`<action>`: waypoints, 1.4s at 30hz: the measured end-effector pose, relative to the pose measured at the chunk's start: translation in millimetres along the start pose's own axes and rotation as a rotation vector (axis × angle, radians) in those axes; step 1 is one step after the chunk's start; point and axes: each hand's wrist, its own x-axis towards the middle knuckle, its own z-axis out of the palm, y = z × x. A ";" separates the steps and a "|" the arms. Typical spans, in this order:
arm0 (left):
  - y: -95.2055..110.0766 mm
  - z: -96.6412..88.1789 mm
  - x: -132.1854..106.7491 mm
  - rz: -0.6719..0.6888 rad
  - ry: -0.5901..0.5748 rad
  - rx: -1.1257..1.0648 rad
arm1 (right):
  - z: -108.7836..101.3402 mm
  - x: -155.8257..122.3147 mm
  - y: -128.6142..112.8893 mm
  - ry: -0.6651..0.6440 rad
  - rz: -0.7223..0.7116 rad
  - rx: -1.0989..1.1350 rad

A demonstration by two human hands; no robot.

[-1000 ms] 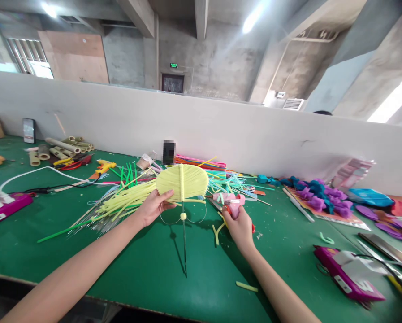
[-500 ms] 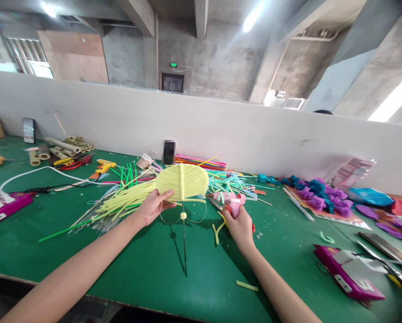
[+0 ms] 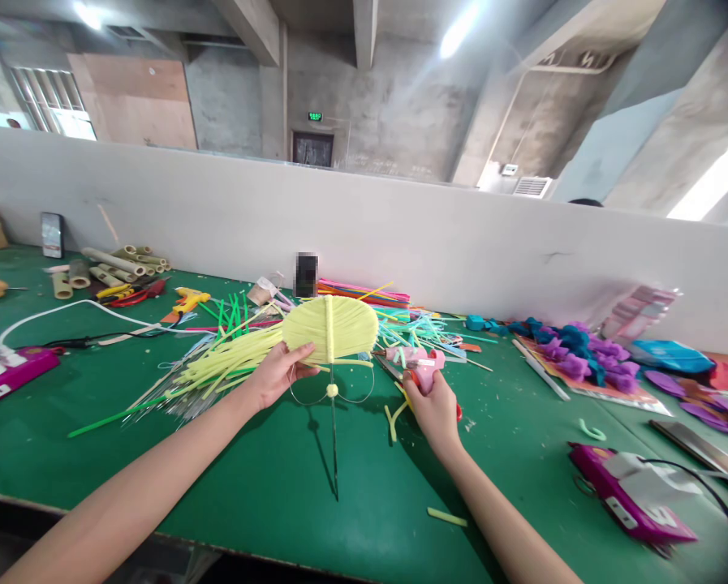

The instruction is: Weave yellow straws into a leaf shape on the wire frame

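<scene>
The green table (image 3: pixel 247 511) before me held two purple power strips (image 3: pixel 600 480) and heaped yellow stems (image 3: pixel 230 369); above it, the left hand (image 3: pixel 283 373) pinched one yellow disc (image 3: pixel 355 328) between its fingers. The right hand's (image 3: pixel 430 405) fingers curled round one pink glue gun (image 3: pixel 421 365).

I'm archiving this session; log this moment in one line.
left hand: holds yellow disc | right hand: holds pink glue gun | yellow strips: on green table
</scene>
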 end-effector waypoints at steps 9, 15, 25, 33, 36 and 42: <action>-1.8 -2.2 1.4 -0.002 0.010 0.002 | 0.4 0.3 1.6 0.006 -0.002 -0.006; -0.6 -0.9 0.4 0.001 0.010 0.004 | -0.8 -0.7 -0.8 0.008 -0.003 -0.007; -0.2 -0.7 0.2 0.001 0.009 0.006 | 0.7 -0.9 2.2 0.013 0.014 -0.029; -0.7 -1.1 1.1 0.000 0.009 0.003 | -0.3 -0.9 -1.1 0.018 0.001 -0.008; -1.2 -1.2 1.5 -0.004 0.007 0.004 | -0.6 -1.0 -1.8 0.022 0.006 -0.013; -0.5 -0.1 0.6 -0.006 0.014 0.001 | -0.8 -0.9 -2.1 0.024 -0.001 -0.010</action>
